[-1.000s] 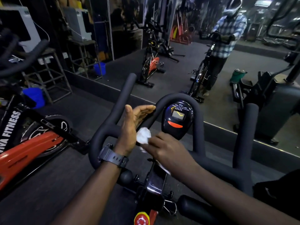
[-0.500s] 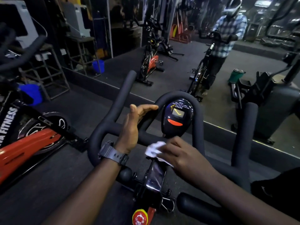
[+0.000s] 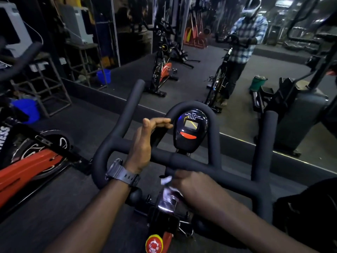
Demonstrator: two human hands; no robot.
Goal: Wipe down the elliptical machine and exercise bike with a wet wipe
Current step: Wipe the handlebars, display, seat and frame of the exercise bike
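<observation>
While my left hand [image 3: 144, 141] rests with straight fingers against the handlebar [image 3: 215, 167] loop, probably to steady the bike, my right hand [image 3: 193, 185] pinches the wet wipe [image 3: 166, 180] just below the crossbar, against the stem.

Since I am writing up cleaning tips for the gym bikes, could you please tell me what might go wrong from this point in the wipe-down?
1. The right hand holds the crumpled white wet wipe under the black foam handlebar, just below the glossy black oval console; moisture might reach its screen.
2. The left hand has only a loose grip on the bar, so a hard push could slip.
</observation>
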